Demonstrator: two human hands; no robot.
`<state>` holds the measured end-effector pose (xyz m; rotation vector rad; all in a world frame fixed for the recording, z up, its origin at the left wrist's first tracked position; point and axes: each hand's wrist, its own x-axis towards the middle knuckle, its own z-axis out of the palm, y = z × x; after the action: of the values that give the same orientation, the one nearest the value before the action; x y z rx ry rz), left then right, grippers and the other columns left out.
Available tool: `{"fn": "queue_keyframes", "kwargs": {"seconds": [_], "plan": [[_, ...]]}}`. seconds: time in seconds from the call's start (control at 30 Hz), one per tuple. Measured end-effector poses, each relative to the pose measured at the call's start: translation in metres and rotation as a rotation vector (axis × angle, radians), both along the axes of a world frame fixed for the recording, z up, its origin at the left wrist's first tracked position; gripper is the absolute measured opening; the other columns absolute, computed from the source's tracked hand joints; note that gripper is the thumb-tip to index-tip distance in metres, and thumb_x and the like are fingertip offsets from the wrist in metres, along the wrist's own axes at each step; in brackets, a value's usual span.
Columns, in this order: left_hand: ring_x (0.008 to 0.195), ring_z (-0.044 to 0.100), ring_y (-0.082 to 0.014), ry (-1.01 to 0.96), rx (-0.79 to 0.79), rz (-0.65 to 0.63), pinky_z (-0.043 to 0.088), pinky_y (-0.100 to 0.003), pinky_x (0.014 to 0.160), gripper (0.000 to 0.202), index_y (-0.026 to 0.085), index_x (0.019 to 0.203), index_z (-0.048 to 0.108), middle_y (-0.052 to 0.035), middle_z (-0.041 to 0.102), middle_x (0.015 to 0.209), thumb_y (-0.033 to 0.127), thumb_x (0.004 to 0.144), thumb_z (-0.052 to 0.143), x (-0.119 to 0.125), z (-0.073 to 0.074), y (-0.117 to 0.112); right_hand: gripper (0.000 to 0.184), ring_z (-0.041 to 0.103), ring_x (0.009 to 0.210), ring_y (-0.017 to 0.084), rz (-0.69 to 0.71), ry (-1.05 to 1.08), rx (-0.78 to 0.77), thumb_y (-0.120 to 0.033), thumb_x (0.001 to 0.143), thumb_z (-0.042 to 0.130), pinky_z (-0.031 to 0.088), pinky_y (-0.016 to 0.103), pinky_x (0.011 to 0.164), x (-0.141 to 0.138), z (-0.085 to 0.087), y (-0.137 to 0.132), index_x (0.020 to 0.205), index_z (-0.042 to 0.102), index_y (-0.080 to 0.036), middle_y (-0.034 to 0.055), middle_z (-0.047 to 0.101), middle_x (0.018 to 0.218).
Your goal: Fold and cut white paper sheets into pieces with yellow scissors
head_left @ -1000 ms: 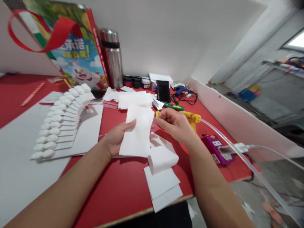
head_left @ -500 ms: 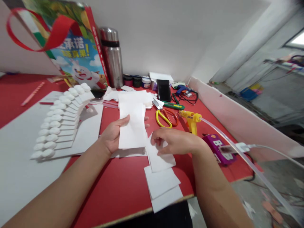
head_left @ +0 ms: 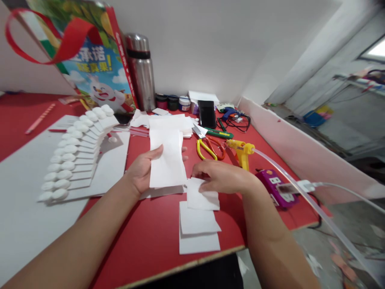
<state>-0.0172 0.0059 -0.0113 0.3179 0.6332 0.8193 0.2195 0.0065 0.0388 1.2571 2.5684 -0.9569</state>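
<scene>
the left hand (head_left: pixel 142 170) pinches the sheets (head_left: pixel 167 162) at the frame's centre, thumb on top, fingers behind; the right hand (head_left: pixel 221 176) bends its fingers over the slips (head_left: pixel 198 218), though whether it pinches them i cannot tell; the slips, askew half a second ago, now run straighter down the lower centre; the scissors (head_left: pixel 210 149), mostly covered a second ago, show right of centre.

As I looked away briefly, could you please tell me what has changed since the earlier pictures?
The right hand has come down toward the person, to the uppermost loose sheet. The lower loose sheets have shifted slightly left and lie straighter. The left hand, still holding white sheets, has moved slightly left. The glue gun and steel flask stayed put.
</scene>
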Motion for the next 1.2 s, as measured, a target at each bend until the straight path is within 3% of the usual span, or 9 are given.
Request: {"fn": "queue_keyframes", "kwargs": {"seconds": [0.2, 0.47, 0.6, 0.7, 0.8, 0.9, 1.0, 1.1, 1.2], "plan": [[0.105, 0.074, -0.0362, 0.017, -0.016, 0.038, 0.056, -0.056, 0.097, 0.058, 0.004, 0.151, 0.047, -0.0249, 0.073, 0.121, 0.032, 0.101, 0.046, 0.003, 0.005, -0.001, 0.007, 0.062, 0.083, 0.018, -0.114, 0.275, 0.128, -0.016, 0.085, 0.067, 0.045, 0.030, 0.076, 0.006, -0.008, 0.006, 0.089, 0.073, -0.017, 0.0050, 0.071, 0.092], [0.091, 0.077, -0.0314, 0.014, 0.026, 0.135, 0.062, -0.049, 0.086, 0.054, 0.002, 0.149, 0.048, -0.0231, 0.077, 0.110, 0.029, 0.103, 0.041, -0.002, 0.009, 0.002, 0.015, 0.066, 0.079, 0.019, -0.222, 0.551, 0.254, -0.027, 0.091, 0.064, 0.048, 0.032, 0.074, 0.008, -0.007, 0.007, 0.084, 0.074, -0.020, 0.0052, 0.074, 0.086], [0.098, 0.076, -0.0332, -0.034, 0.023, 0.173, 0.060, -0.052, 0.090, 0.056, 0.003, 0.152, 0.044, -0.0223, 0.076, 0.115, 0.028, 0.102, 0.042, -0.005, 0.010, 0.003, 0.020, 0.065, 0.063, 0.017, -0.373, 0.989, -0.054, -0.040, 0.087, 0.072, 0.050, 0.029, 0.060, 0.018, 0.001, -0.003, 0.087, 0.066, -0.021, 0.0030, 0.070, 0.075], [0.098, 0.076, -0.0343, -0.029, 0.017, 0.105, 0.060, -0.053, 0.090, 0.057, 0.004, 0.153, 0.043, -0.0229, 0.075, 0.117, 0.027, 0.101, 0.044, -0.004, 0.011, 0.000, 0.041, 0.058, 0.046, 0.015, -0.275, 1.212, -0.318, -0.059, 0.077, 0.077, 0.046, 0.026, 0.048, 0.022, 0.001, -0.010, 0.073, 0.058, -0.023, -0.0010, 0.061, 0.055], [0.097, 0.076, -0.0361, -0.033, -0.016, -0.066, 0.061, -0.053, 0.084, 0.056, 0.003, 0.149, 0.048, -0.0241, 0.075, 0.114, 0.031, 0.100, 0.046, 0.004, 0.011, -0.006, 0.046, 0.054, 0.042, 0.012, -0.224, 1.218, -0.385, -0.063, 0.072, 0.079, 0.041, 0.023, 0.042, 0.013, -0.003, -0.014, 0.068, 0.060, -0.022, -0.0017, 0.058, 0.051], [0.091, 0.077, -0.0333, -0.017, -0.034, -0.163, 0.061, -0.045, 0.083, 0.049, -0.001, 0.136, 0.059, -0.0250, 0.077, 0.106, 0.030, 0.100, 0.048, 0.015, 0.010, -0.013, 0.024, 0.050, 0.044, 0.008, -0.365, 1.156, -0.256, -0.043, 0.077, 0.082, 0.037, 0.021, 0.042, -0.007, -0.006, -0.013, 0.080, 0.074, -0.020, -0.0019, 0.062, 0.058], [0.082, 0.078, -0.0288, -0.054, -0.016, -0.267, 0.061, -0.037, 0.075, 0.042, 0.005, 0.130, 0.064, -0.0208, 0.078, 0.099, 0.028, 0.097, 0.053, 0.022, 0.008, -0.019, 0.013, 0.046, 0.043, 0.006, -0.496, 1.046, -0.029, -0.030, 0.084, 0.077, 0.034, 0.020, 0.040, -0.023, -0.010, -0.012, 0.091, 0.079, -0.021, -0.0026, 0.066, 0.064], [0.076, 0.077, -0.0319, -0.091, 0.013, -0.379, 0.061, -0.040, 0.067, 0.045, 0.010, 0.131, 0.064, -0.0178, 0.078, 0.091, 0.037, 0.096, 0.053, 0.023, 0.009, -0.022, 0.014, 0.062, 0.059, 0.011, -0.528, 0.933, 0.189, -0.025, 0.087, 0.072, 0.046, 0.021, 0.049, -0.028, -0.016, -0.009, 0.097, 0.081, -0.023, 0.0001, 0.074, 0.078], [0.079, 0.077, -0.0349, -0.080, 0.022, -0.350, 0.060, -0.042, 0.067, 0.051, 0.007, 0.129, 0.064, -0.0191, 0.077, 0.089, 0.045, 0.098, 0.048, 0.021, 0.011, -0.022, 0.016, 0.072, 0.079, 0.016, -0.481, 0.871, 0.359, -0.023, 0.089, 0.070, 0.056, 0.026, 0.064, -0.024, -0.021, -0.005, 0.100, 0.081, -0.025, 0.0012, 0.079, 0.092]]}}
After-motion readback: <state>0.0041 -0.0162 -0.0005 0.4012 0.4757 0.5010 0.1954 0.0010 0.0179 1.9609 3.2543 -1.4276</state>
